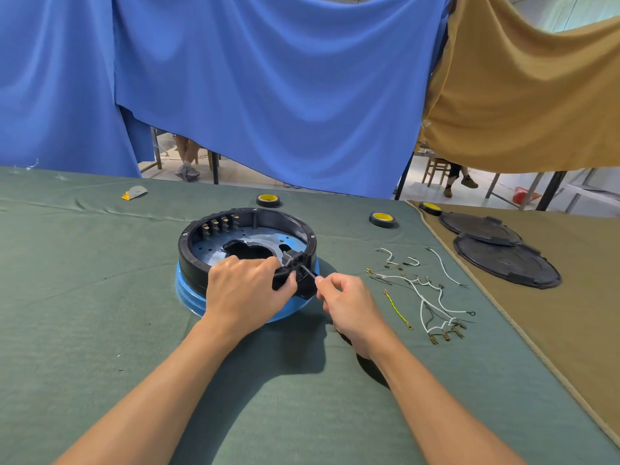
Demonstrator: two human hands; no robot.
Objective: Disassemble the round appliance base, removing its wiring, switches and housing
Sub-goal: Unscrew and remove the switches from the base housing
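No text, brand, number or sign that we can read.

- Tape rolls (268,200) (382,219) on the desk (100,263), beyond the left hand (246,293) and right hand (349,307): yellow cores, any print too small to tell.
- Nearer black cover (506,265), well right of the right hand: faint embossed patch, illegible.
- Round appliance base (191,266), gripped by the left hand, and thin dark rod (308,272), pinched by the right hand: nothing legible.
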